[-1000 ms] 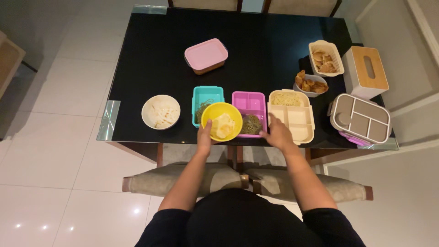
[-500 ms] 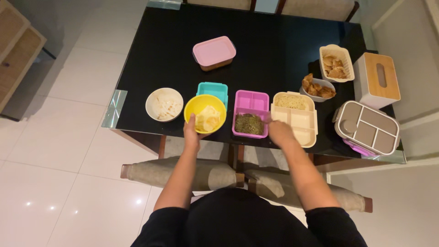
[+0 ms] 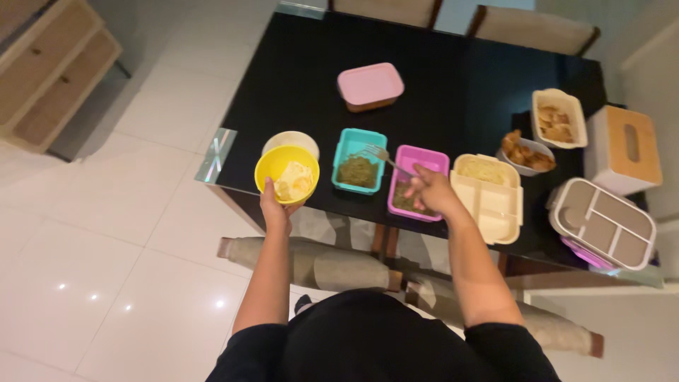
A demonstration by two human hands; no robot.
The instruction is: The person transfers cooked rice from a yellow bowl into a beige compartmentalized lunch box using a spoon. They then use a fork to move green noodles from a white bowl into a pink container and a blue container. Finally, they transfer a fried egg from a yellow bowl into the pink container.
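Bowl (image 3: 286, 173) left — fork (image 3: 385, 157) right.

No labels, signs or screens show. The packages are food boxes on the black table (image 3: 438, 78). A closed box with a pink lid (image 3: 370, 84) stands far back. Along the near edge stand an open teal box (image 3: 359, 160), a pink box (image 3: 416, 182) and a cream sectioned box (image 3: 489, 197). At the right corner lies a grey sectioned box (image 3: 603, 223), with a white tissue box with a wooden top (image 3: 625, 150) behind it.
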